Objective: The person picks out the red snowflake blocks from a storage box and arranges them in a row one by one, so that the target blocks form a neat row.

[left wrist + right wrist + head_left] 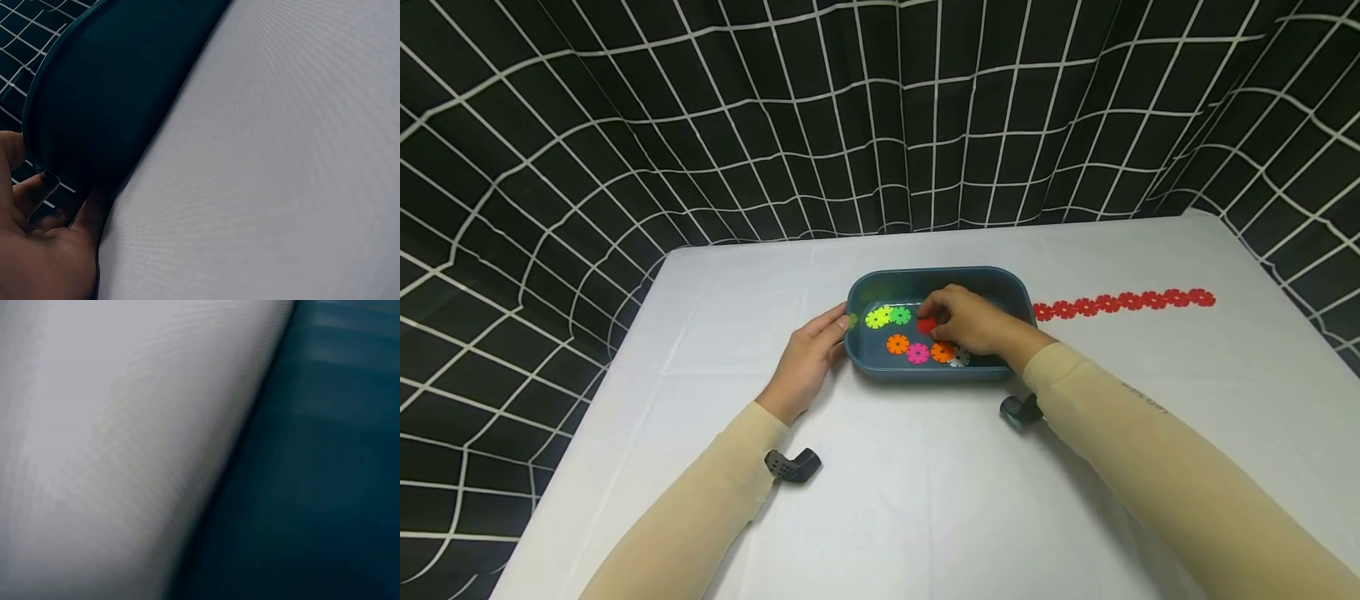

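A dark teal tub (940,375) stands on the white table, with flat notched plastic discs inside. My right hand (970,321) reaches into it, thumb and fingers pinching a red notched disc (927,325). Around that hand lie a yellow disc (877,317), a green disc (899,315), an orange disc (897,343), a pink disc (917,353) and a whitish disc (959,357). My left hand (808,354) rests against the tub's left end, its fingers at the outer wall. The right wrist view shows the tub's wall (325,462) but no hand.
A row of red notched discs (1107,304) stretches over the table (925,483) from behind the tub's right end. Black cloth with a white grid (812,150) hangs behind. A dark curved piece (793,465) sits at the left wrist, another (1019,412) near the right.
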Tool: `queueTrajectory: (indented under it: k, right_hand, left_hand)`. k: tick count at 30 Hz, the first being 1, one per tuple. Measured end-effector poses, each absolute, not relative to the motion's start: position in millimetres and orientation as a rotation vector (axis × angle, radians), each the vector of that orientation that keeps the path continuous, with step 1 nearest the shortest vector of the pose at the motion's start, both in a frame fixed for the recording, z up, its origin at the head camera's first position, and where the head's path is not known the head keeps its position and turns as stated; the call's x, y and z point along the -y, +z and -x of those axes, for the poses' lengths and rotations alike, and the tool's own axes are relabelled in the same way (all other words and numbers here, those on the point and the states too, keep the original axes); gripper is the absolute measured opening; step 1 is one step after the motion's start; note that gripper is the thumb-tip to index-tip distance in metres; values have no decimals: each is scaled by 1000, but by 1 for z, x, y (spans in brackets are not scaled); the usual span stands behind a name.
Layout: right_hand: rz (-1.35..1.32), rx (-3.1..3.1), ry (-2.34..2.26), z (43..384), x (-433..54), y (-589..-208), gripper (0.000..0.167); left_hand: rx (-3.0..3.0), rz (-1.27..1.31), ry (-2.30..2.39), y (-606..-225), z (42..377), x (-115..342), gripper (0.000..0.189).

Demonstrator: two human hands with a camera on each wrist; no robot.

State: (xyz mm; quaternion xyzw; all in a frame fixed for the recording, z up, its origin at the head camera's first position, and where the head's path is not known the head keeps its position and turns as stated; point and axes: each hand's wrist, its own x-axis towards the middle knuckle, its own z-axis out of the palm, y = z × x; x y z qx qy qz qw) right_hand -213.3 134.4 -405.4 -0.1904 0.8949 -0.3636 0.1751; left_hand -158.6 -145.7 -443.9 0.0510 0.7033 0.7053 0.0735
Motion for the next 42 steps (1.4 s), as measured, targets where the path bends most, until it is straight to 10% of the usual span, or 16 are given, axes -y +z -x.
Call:
queueTrajectory:
  k: [42]
  right_hand:
    - [410,-2279,-1641,205,-150,-393,19]
  left_hand:
    - [-2137,-145,2104,-443,158,145,56]
